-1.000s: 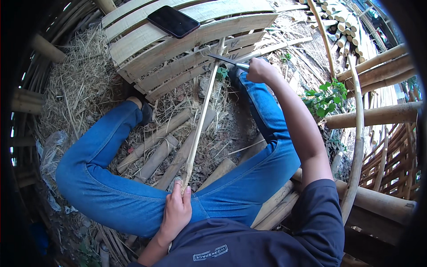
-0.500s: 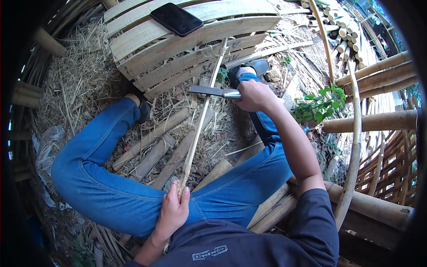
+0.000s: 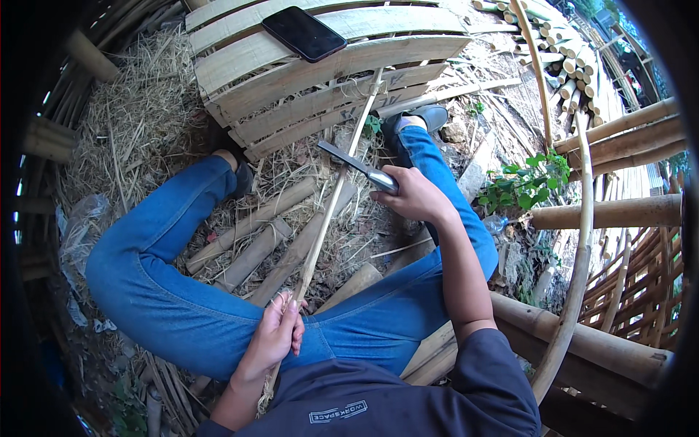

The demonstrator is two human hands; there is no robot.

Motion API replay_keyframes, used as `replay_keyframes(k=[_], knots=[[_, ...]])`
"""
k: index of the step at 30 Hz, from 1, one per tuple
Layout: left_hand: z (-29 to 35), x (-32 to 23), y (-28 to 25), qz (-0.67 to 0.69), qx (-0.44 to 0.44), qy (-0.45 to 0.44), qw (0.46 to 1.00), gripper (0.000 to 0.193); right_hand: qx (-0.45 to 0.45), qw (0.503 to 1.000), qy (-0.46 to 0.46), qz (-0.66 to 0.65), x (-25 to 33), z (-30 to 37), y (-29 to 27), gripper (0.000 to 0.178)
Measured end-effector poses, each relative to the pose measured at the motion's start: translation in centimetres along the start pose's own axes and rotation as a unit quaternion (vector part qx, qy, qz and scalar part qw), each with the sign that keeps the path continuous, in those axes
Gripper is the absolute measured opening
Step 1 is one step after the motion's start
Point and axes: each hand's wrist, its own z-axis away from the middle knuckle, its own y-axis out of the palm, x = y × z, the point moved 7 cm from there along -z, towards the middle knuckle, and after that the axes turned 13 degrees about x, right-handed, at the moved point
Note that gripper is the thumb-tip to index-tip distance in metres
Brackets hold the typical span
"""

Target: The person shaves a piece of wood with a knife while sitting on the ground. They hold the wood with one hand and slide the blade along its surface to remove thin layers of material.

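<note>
My left hand [image 3: 275,336] grips the near end of a long thin bamboo strip [image 3: 335,195], which runs up from my lap to the slatted bamboo panel [image 3: 320,87]. My right hand [image 3: 412,195] holds a knife [image 3: 351,163] by its metal handle. The dark blade points left and lies against the strip about halfway along it. My legs in blue jeans spread to either side of the strip.
A black phone [image 3: 303,33] lies on the slatted panel. Short bamboo pieces [image 3: 255,240] and straw cover the ground between my legs. Thick bamboo poles [image 3: 611,213] and a bent cane [image 3: 577,269] stand at right, next to a small green plant [image 3: 526,183].
My right hand has drawn the knife down along the strip toward me, from near the panel to about mid-length. The left hand keeps its grip on the strip's near end.
</note>
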Motion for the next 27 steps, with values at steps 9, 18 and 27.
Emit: replay_keyframes(k=[9,18,27], knots=[[1.3,-2.1,-0.8,-0.220,-0.164,0.012,0.962,0.024,0.098,0.990,-0.069,0.073,2.4,1.5,2.1,0.029],[1.1,-2.4,-1.7,-0.147,-0.178,0.011,0.973,0.023,0.128,0.989,-0.052,0.053,2.0,1.5,2.4,0.027],[-0.1,-2.1,-1.5,-0.052,-0.058,0.066,0.995,0.020,0.078,0.991,-0.095,0.055,0.5,1.0,2.2,0.030]])
